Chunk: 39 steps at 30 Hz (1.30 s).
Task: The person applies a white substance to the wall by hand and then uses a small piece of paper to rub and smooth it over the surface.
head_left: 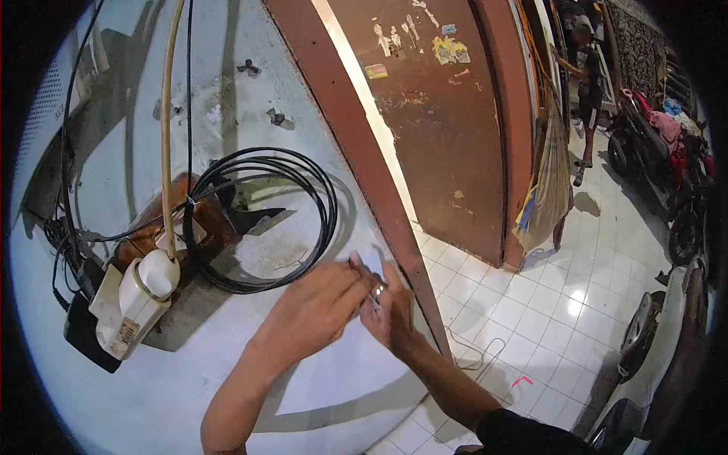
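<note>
Head view: a small, shiny silver object (377,290) is located between the two hands, in front of the pale blue-white painted wall and just beside the brown door frame (345,125). Its exact form is too small to tell. The right hand (390,311) has its fingers closed around the object. The left hand (315,303) reaches it from the other side, fingers bent and touching it; their tips are partly hidden, so whether they grip cannot be told.

Near the left hand, one coil of thin black cable (331,220), made up of several loops, hangs against the wall (296,402). Farther left, one white plastic plug (158,274) is seated in one white plastic power strip (121,322); one thick beige cable (167,121) runs upward from the plug. Two small dark fixtures (248,68) are attached to the wall above the coil.

Beyond the frame: one brown door (447,144) bearing worn stickers, and a floor of white square tiles (523,311) reflecting light. One beige cloth (547,189) hangs beside the door. In the background, one person in dark clothing (588,83) stands on the tiles. At least two motorcycles (644,155) are parked along the right side.
</note>
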### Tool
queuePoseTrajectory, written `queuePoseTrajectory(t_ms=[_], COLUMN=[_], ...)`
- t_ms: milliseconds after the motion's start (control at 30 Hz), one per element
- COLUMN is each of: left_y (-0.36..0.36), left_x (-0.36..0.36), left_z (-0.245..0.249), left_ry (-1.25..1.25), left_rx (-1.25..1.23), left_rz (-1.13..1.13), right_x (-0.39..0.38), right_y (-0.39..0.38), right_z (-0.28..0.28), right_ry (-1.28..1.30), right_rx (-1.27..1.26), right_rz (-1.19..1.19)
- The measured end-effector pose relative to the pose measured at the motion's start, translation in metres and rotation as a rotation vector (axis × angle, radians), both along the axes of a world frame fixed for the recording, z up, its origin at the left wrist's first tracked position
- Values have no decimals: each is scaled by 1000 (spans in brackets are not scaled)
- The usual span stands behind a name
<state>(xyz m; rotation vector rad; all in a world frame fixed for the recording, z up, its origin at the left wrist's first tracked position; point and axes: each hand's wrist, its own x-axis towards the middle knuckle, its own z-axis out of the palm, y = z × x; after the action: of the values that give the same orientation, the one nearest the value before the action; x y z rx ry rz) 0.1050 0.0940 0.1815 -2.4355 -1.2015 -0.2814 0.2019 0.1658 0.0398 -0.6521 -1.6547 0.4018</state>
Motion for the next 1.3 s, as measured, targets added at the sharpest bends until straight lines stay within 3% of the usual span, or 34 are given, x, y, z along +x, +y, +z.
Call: queuePoseTrajectory(t_ms=[100,200,233,333,533,767,867,1133,1300], left_y=[2,2,3,5,5,4,2,2,3], left_x=[-2,5,1,-3,-3,1,2,2,3], left_z=[-1,4,3,0,2,1,3,3,2], left_ry=[62,287,361,384,275,128,132,162,174], left_rx=[207,379,381,427,358,326,308,284,324], left_rz=[108,164,276,306,269,245,245,257,242], right_x=[-11,-12,-13,-12,-15,-9,-9,-5,-5], right_y=[9,-5,-13,-13,-2,-18,0,-13,8], right_z=[-9,-28,-32,-30,-14,-32,-10,-28,11], right_ry=[35,16,20,28,109,-45,43,-47,141], right_rx=[-8,-19,-26,-40,31,-88,38,-62,77], right_rz=[-4,8,13,27,0,-13,-61,7,-45])
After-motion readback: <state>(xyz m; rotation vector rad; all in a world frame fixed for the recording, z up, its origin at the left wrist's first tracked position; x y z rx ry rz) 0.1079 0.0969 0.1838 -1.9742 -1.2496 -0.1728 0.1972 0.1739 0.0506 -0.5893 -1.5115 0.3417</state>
